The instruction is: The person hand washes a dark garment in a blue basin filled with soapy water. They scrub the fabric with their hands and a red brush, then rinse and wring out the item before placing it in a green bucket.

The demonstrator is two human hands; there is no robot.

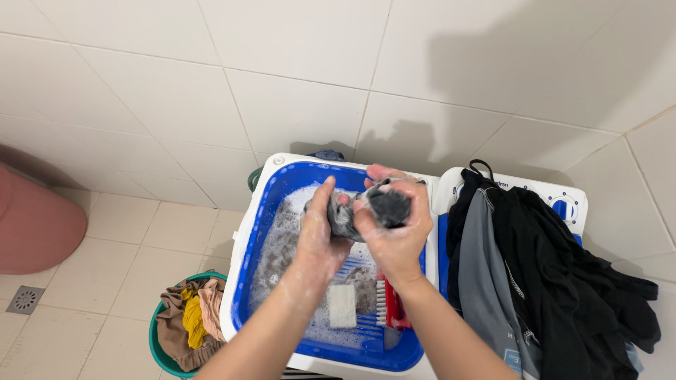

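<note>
White-tiled floor surrounds blue plastic washtub (257, 232); left hand (317, 236) and right hand (394, 232), fingers clenched on soapy grey cloth (384, 205); slippery suds risk dropping it.

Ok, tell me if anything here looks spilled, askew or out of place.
Nothing stands out. Both hands, left hand and right hand, wring a grey cloth over the soapy blue tub; dark clothes hang over the machine.
</note>
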